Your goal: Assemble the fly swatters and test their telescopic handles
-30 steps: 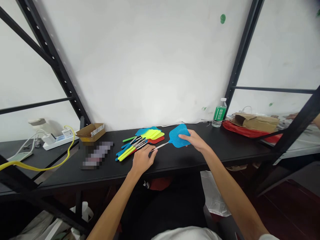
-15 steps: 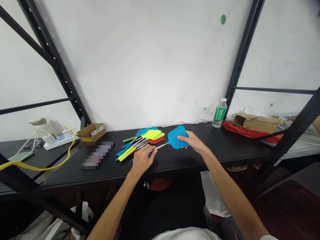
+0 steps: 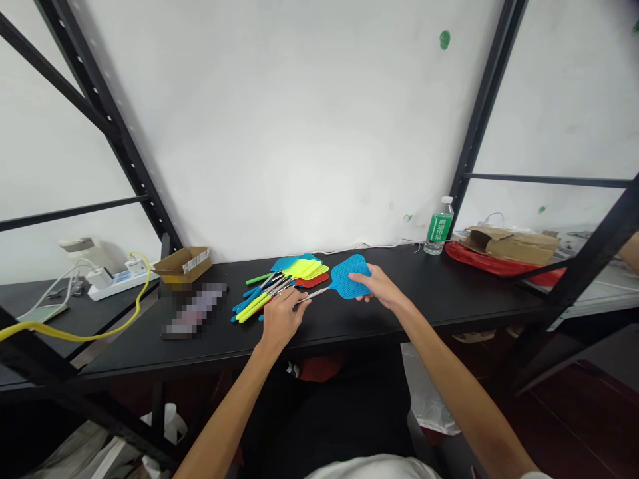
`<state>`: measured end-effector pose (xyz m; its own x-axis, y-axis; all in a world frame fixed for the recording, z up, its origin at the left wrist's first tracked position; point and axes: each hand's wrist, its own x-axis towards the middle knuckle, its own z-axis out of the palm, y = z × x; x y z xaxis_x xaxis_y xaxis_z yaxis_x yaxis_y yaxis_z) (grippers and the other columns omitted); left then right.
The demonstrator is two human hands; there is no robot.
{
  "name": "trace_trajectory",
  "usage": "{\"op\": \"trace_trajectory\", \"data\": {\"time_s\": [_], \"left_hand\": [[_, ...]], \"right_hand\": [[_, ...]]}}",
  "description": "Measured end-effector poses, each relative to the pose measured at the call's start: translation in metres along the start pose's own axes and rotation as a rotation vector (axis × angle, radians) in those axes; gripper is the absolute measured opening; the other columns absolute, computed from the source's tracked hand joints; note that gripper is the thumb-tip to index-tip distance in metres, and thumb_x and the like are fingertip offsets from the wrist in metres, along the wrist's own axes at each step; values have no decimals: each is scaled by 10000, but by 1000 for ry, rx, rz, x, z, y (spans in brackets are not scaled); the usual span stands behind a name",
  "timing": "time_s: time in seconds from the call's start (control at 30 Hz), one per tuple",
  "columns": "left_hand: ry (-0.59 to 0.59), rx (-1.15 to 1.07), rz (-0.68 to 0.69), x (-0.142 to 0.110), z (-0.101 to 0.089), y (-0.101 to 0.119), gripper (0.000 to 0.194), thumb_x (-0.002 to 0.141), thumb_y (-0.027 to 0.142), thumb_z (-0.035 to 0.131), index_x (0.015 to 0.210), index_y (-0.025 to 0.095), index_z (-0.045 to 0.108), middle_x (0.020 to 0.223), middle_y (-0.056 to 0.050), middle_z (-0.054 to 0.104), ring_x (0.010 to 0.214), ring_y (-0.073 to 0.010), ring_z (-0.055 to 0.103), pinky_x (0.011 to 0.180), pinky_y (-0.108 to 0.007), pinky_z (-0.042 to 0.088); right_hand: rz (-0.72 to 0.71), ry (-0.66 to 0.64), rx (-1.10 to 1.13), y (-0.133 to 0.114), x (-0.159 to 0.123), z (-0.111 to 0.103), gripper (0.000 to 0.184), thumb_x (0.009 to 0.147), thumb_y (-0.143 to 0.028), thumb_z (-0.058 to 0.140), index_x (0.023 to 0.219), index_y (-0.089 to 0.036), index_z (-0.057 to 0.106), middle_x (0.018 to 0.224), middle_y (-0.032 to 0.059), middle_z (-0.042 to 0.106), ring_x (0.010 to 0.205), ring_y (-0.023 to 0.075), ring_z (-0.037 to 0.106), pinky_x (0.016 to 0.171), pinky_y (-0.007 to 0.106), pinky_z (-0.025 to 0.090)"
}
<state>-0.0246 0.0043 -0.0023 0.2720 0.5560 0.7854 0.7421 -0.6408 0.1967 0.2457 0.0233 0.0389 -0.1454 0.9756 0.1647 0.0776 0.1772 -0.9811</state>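
Note:
A blue fly swatter with a thin metal shaft lies just above the black table. My right hand pinches its mesh head at the right edge. My left hand is closed round the handle end of the same swatter. Just left of it sits a pile of fly swatters in yellow, blue, red and green, heads toward the wall.
An open cardboard box and a blurred flat item lie at the left. A green-labelled water bottle stands at the back right beside a brown paper bag on red cloth. Black rack posts flank the table; a power strip sits far left.
Both hands have drawn the blue swatter slightly left, toward the pile. Its head has moved from about mid-table closer to the yellow swatters.

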Motion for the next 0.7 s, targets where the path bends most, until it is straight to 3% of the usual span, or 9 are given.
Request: {"op": "trace_trajectory", "data": {"time_s": [0.3,0.53,0.7], "left_hand": [[60,86,34,0,1,-1,158,945,323,583,903,209,684,859,-39,705,844,-189,663,738,-282,479],[-123,57,18,1,2,7,239,967,397,540,1079,232,672,981,-27,742,876,-174,695,737,-257,490],[-143,49,-20,0,3,7,281,991,401,487,1116,238,679,1078,-23,745,954,-183,701,786,-268,505]], "right_hand": [[34,-22,10,1,0,3,367,823,-418,695,1075,-174,585,716,50,721,458,152,650,314,176,423],[-48,22,-13,-11,-2,-16,420,784,-454,728,1058,-176,576,649,8,676,419,123,604,306,159,386],[-74,140,17,-15,-2,-40,441,750,-441,747,1046,-154,591,608,-2,643,398,108,570,309,162,377]]}}
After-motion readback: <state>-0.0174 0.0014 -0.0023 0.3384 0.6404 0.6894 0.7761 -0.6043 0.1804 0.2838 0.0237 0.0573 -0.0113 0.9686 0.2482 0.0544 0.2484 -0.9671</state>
